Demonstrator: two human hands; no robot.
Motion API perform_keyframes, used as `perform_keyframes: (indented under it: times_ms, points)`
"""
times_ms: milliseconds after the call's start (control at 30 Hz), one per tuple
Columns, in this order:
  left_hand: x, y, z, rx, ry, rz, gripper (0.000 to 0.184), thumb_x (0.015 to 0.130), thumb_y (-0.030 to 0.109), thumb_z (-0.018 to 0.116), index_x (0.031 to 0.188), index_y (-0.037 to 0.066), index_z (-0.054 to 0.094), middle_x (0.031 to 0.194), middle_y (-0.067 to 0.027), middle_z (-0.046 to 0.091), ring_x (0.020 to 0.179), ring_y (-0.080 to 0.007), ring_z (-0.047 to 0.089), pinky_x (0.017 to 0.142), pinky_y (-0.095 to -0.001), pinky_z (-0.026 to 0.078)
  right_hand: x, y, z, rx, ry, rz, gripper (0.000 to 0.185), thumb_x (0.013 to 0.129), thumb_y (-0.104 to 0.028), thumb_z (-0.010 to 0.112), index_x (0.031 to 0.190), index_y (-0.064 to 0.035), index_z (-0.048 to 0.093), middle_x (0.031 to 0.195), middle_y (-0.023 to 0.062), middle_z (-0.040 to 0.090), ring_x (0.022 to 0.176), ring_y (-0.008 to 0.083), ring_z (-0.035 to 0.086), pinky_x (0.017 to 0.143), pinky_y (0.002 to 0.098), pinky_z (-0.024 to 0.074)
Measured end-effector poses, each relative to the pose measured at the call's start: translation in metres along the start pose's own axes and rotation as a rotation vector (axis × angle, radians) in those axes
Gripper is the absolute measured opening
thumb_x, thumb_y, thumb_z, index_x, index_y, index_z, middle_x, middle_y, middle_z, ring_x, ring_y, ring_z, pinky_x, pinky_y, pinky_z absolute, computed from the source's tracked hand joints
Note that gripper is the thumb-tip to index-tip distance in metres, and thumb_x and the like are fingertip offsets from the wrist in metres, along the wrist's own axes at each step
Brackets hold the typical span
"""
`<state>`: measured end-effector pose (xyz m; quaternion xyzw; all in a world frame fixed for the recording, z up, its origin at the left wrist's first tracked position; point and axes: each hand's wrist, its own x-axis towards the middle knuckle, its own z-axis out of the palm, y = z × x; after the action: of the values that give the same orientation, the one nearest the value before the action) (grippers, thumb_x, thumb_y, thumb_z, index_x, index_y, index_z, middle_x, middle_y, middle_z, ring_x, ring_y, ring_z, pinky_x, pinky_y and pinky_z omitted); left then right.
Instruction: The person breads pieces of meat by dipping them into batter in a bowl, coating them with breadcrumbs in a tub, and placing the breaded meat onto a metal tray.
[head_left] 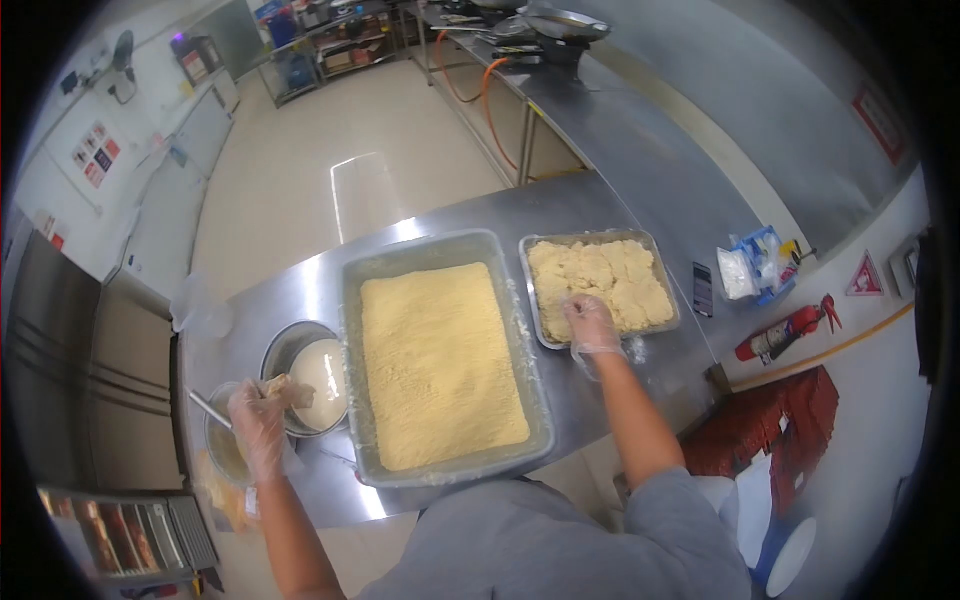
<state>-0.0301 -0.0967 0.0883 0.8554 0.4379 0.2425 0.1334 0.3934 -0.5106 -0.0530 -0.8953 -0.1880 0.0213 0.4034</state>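
My left hand [262,420], in a clear plastic glove, pinches a pale tan piece [290,391] over the edge of a round metal pot [285,350] of creamy white liquid [323,385]. My right hand [590,325], gloved too, is closed at the near left part of a smaller tray [537,320] filled with lumpy yellow coated pieces [610,280]; whatever its fingers hold is hidden. Between the hands lies a large grey tub [352,300] of yellow crumb or powder [440,365].
Left of the pot is another round container [225,450] with a metal handle [208,408]. A phone [703,290] and a blue basket [765,262] lie at the right. Pans [565,25] stand on the far counter; a fire extinguisher [785,332] is beyond the table's right edge.
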Motion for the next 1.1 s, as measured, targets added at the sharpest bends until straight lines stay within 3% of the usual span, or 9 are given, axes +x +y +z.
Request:
perform_keyframes:
  times_ms: [133,233,467,667,733,800,900,967,1100]
  points:
    - [0.0,-0.04,0.013,-0.024,0.112,0.116,0.035,0.084,0.021,0.087,0.078,0.0,0.06,0.075,-0.0228,0.062,0.071,-0.0428,0.06,0.068,-0.0515,0.047,-0.009,-0.106,-0.013,0.154,-0.12,0.086,0.023,0.104,-0.022,0.072,0.11,-0.0011,0.08,0.102,0.0189,0.079,0.092,0.0298,0.076,0.084,0.0431,0.0586]
    - [0.003,-0.03,0.012,-0.017,0.124,0.108,0.033,0.083,0.017,0.087,0.077,0.0,0.06,0.074,-0.0229,0.063,0.069,-0.0428,0.06,0.066,-0.0511,0.047,-0.015,-0.133,0.022,0.219,-0.121,-0.197,0.017,0.104,-0.016,0.072,0.108,-0.0005,0.079,0.103,0.0163,0.078,0.095,0.0247,0.075,0.083,0.0416,0.0592]
    - [0.002,-0.025,0.008,-0.038,0.17,0.146,0.03,0.08,0.013,0.087,0.074,-0.001,0.062,0.072,-0.0239,0.063,0.065,-0.0407,0.06,0.063,-0.0497,0.048,-0.06,-0.204,0.155,0.052,-0.579,-0.335,0.032,0.106,-0.028,0.075,0.118,0.0004,0.079,0.114,0.0205,0.077,0.106,0.0356,0.073,0.098,0.0475,0.0572]
    - [0.005,-0.03,-0.002,-0.166,0.127,0.124,0.027,0.079,0.007,0.086,0.072,-0.001,0.062,0.069,-0.0241,0.061,0.06,-0.0381,0.058,0.06,-0.0478,0.047,-0.091,-0.193,0.249,0.028,-0.432,-0.569,0.034,0.1,-0.024,0.079,0.128,-0.0053,0.079,0.131,0.024,0.075,0.128,0.0399,0.068,0.11,0.0476,0.0544]
    - [0.005,-0.031,-0.007,-0.19,0.129,0.146,0.026,0.08,0.006,0.086,0.072,-0.001,0.062,0.068,-0.0237,0.061,0.059,-0.0367,0.058,0.06,-0.0471,0.047,-0.1,-0.147,0.311,0.59,-0.442,-0.376,0.036,0.097,-0.021,0.08,0.131,-0.0059,0.078,0.132,0.0226,0.075,0.128,0.0392,0.068,0.11,0.0467,0.0547]
    - [0.007,-0.032,-0.01,-0.21,0.114,0.157,0.026,0.081,0.006,0.085,0.072,-0.001,0.062,0.068,-0.0231,0.061,0.059,-0.0352,0.058,0.06,-0.0462,0.048,-0.102,-0.132,0.324,0.755,-0.496,-0.228,0.033,0.1,-0.019,0.076,0.129,-0.0046,0.077,0.13,0.0212,0.075,0.126,0.0363,0.07,0.106,0.0446,0.0558]
    - [0.011,-0.037,-0.009,-0.135,0.121,0.188,0.025,0.082,0.005,0.084,0.072,-0.001,0.062,0.068,-0.0219,0.063,0.058,-0.0335,0.059,0.059,-0.0456,0.048,-0.101,-0.144,0.29,0.395,-0.547,-0.281,0.026,0.106,-0.018,0.069,0.123,-0.0011,0.079,0.121,0.0176,0.077,0.116,0.0298,0.075,0.095,0.0403,0.0584]
    - [0.013,-0.035,-0.012,-0.194,0.079,0.155,0.025,0.082,0.006,0.085,0.072,-0.001,0.062,0.067,-0.0221,0.063,0.058,-0.0338,0.06,0.059,-0.0457,0.048,-0.097,-0.149,0.277,0.111,-0.418,-0.525,0.026,0.104,-0.018,0.072,0.121,-0.0001,0.08,0.109,0.013,0.08,0.108,0.027,0.077,0.091,0.0388,0.0595]
    - [0.021,-0.043,-0.001,-0.252,0.106,0.189,0.027,0.081,0.009,0.087,0.072,-0.001,0.063,0.066,-0.0222,0.063,0.057,-0.0336,0.06,0.058,-0.0454,0.048,-0.093,-0.16,0.254,0.34,-0.453,0.027,0.03,0.102,-0.024,0.081,0.116,0.0018,0.083,0.093,0.0072,0.081,0.086,0.0191,0.077,0.079,0.0351,0.0609]
